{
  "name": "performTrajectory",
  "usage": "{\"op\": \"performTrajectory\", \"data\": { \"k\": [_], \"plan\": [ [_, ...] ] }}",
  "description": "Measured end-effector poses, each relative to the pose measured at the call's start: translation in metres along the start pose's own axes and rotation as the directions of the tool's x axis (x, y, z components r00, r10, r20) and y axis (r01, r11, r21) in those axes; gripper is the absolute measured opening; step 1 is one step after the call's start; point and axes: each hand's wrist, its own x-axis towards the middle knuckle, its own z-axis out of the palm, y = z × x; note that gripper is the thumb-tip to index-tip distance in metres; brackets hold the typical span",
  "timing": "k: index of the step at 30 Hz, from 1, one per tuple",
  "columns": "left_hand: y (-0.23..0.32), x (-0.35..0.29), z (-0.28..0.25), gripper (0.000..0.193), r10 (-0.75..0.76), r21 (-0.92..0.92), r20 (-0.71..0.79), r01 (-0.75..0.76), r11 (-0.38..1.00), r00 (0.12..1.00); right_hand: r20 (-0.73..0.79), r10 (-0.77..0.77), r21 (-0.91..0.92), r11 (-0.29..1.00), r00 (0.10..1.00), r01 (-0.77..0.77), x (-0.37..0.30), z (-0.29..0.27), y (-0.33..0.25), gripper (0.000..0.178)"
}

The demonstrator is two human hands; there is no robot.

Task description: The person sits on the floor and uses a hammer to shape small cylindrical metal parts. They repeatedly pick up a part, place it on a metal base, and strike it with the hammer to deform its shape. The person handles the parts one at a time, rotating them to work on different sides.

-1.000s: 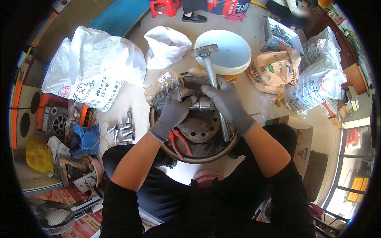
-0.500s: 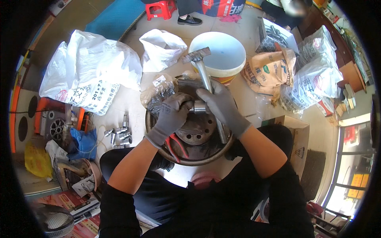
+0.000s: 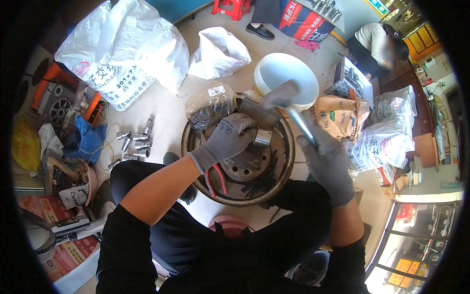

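Note:
My gloved left hand (image 3: 228, 137) is closed at one end of a shiny metal fitting (image 3: 263, 138), over the hub of a round, rusty steel wheel (image 3: 288, 171). Its fingers hide that end of the fitting. To the right, my gloved right hand (image 3: 325, 159) grips the handle of a hammer (image 3: 283, 94), raised and tilted; hand and hammer are blurred by motion. The hammer head hangs beyond the fitting, apart from it. Red-handled pliers (image 3: 210, 182) lie on the near side of the wheel. A clear plastic bag with dark contents (image 3: 210, 110) rests on its far left.
Several similar metal fittings (image 3: 141, 145) lie on the floor at left. Behind the wheel stand a white bucket (image 3: 285, 78) and a white sack (image 3: 219, 56). Larger sacks (image 3: 132, 54) sit far left, a brown paper bag (image 3: 338, 117) at right. Another person (image 3: 372, 46) bends at far right.
My right hand has moved right, away from the fitting, lifting the hammer off the wheel. My left hand stays at the fitting. The whole view has shifted and turned somewhat.

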Motion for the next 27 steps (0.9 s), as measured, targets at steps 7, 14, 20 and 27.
{"op": "performTrajectory", "data": {
  "k": [7, 14, 20, 27],
  "plan": [
    [-0.001, -0.001, 0.004, 0.016, 0.016, -0.017, -0.043, -0.017, 1.0, 0.999, -0.01, -0.198, -0.123, 0.973, 0.98, 0.196, 0.018, -0.043, -0.021, 0.051],
    [-0.004, -0.001, 0.004, 0.017, 0.019, -0.051, -0.027, -0.02, 0.998, 0.999, 0.326, -0.002, -0.478, 0.863, 0.945, 0.166, 0.016, -0.02, -0.037, 0.052],
    [-0.005, -0.002, -0.002, 0.026, -0.108, -0.103, 0.115, 0.12, 0.987, 0.988, 0.149, 0.06, -0.07, 0.996, 0.987, -0.05, 0.004, -0.038, -0.005, 0.055],
    [-0.012, -0.007, -0.002, 0.056, -0.055, -0.005, 0.121, 0.056, 0.998, 0.991, 0.25, 0.306, 0.058, 0.942, 0.919, -0.329, -0.008, 0.0, -0.001, 0.056]
  ]
}}
